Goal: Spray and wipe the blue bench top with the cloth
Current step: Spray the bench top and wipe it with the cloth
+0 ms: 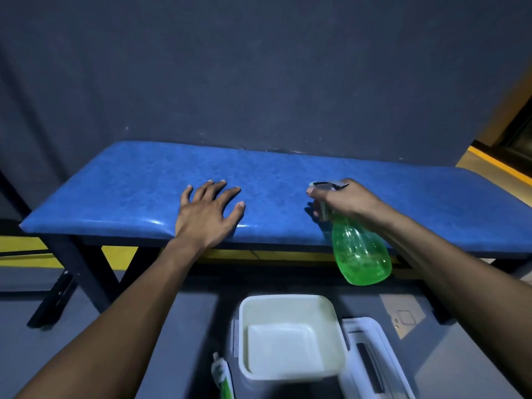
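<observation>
Item: blue padded worktop (288,180), vinyl-covered, long, on dark metal legs, set against a dark fabric backdrop; glossy highlights along its near edge, no visible spray wetness that can be told apart from the sheen. Left hand (208,210): grip spread, fingers straight and flat on the worktop, holding nothing, apparently bracing the person while leaning in. Right hand (344,201): grip curled round the neck of a green translucent spray bottle (359,251), forefinger over the grey trigger head, nozzle turned toward the worktop's middle; bottle body hangs below the near edge, tilted, judged ready for spraying. Cloth: not in view. Floor, grey: white square tub (290,338) directly below the bottle, a white lidded container (374,361) touching its right side, a green-and-white tube (223,375) just left. Yellow band along the wall base and at far right
</observation>
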